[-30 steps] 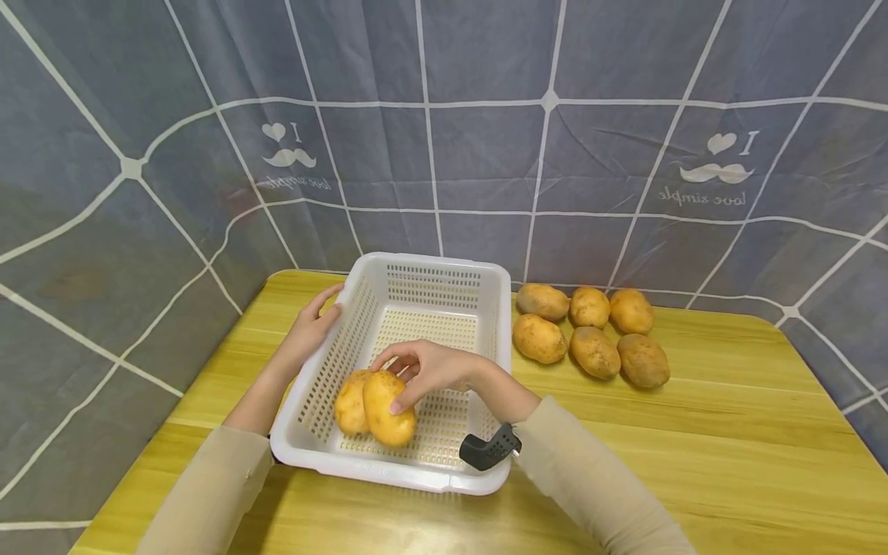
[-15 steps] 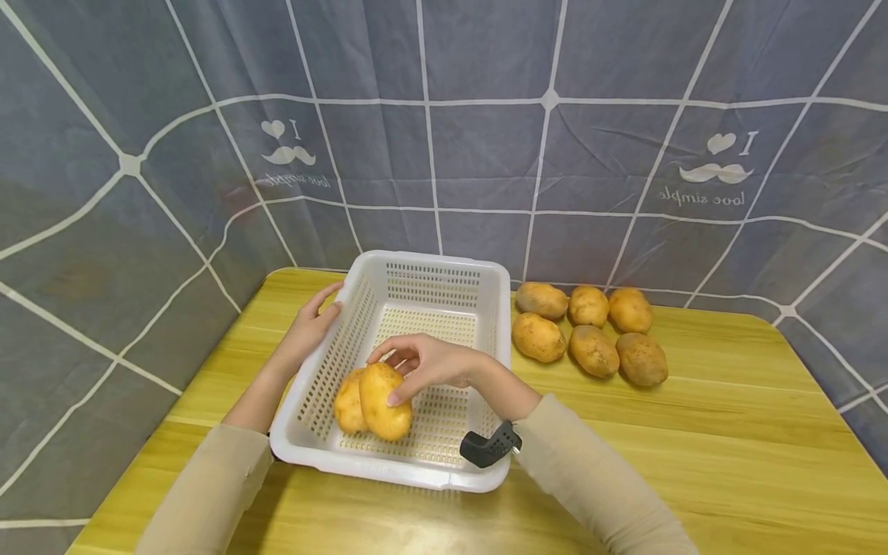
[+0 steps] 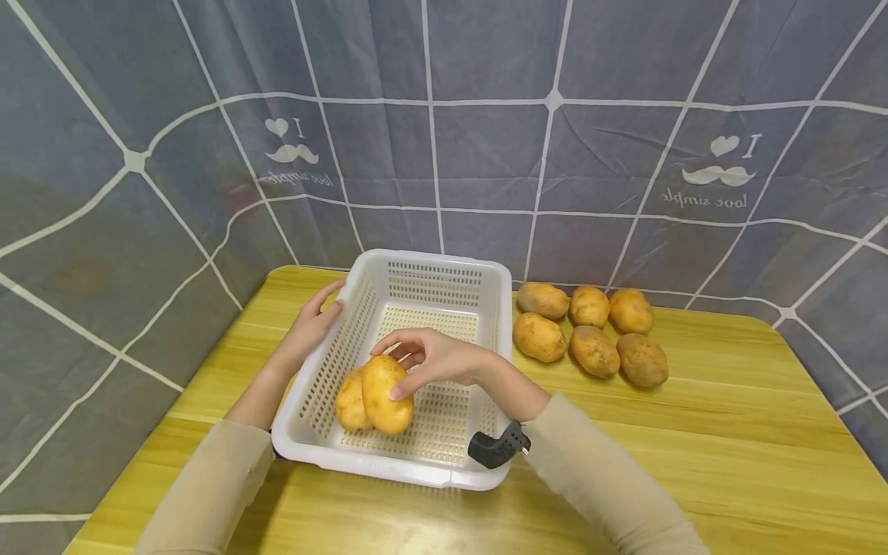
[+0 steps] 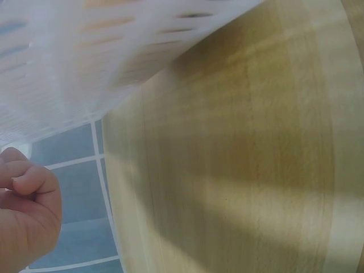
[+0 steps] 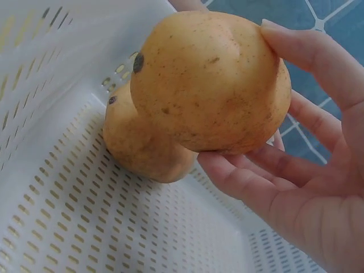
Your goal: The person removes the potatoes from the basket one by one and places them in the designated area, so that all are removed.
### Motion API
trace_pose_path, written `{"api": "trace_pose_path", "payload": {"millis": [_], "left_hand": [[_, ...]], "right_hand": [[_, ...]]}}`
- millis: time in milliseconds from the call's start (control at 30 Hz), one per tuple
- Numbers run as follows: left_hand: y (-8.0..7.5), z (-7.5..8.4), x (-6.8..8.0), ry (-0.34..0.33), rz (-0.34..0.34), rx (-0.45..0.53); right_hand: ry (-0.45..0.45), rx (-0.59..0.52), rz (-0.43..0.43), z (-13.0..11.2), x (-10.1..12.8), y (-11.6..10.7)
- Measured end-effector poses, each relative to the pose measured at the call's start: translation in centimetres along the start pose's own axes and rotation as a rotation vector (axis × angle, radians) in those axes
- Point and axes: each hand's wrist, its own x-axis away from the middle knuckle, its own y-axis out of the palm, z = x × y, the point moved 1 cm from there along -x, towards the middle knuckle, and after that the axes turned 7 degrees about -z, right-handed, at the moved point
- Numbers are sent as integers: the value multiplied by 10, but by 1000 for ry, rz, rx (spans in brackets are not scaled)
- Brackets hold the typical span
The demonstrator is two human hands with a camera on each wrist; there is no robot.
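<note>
A white perforated plastic basket [image 3: 444, 327] stands on the wooden table, seen whole in the head view. My right hand [image 3: 444, 361] is over it, thumb and fingers pinching a yellow potato [image 3: 385, 393]. In the right wrist view this potato [image 5: 210, 79] is raised off the basket floor, with a dark spot at one end. Behind it a second potato [image 5: 142, 142] lies in the basket, partly covered by the first. My left hand [image 3: 312, 327] grips the basket's left rim; in the left wrist view its fingers [image 4: 31, 179] are curled, and their tips are partly out of sight.
Several potatoes [image 3: 594, 352] lie in two rows on the table [image 3: 624, 455], just right of the basket. A grey curtain [image 3: 486, 162] with white lines hangs behind and to the left. A black camera mount [image 3: 498, 445] is on the right wrist, over the basket's near right corner.
My right hand has lifted the potato slightly, up and away from me in the head view. The left hand keeps its place on the rim.
</note>
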Motion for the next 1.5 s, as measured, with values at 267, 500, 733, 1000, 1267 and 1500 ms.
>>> {"api": "trace_pose_path", "payload": {"millis": [267,500,733,1000,1267,1500], "left_hand": [[0,0,0,-9,-3,2],[0,0,0,-3,-7,27],[0,-1,0,-2,-6,40],[0,-2,0,2,-11,51],[1,-3,-1,3,-3,51],[2,-1,0,16,0,46]], "right_hand": [[-15,10,23,-3,8,-3],[-19,8,38,-8,17,-5],[-35,27,59,-11,28,-8],[-40,47,84,-9,41,-13],[-55,68,112,-7,52,-17],[-45,55,135,-7,65,-21]]}}
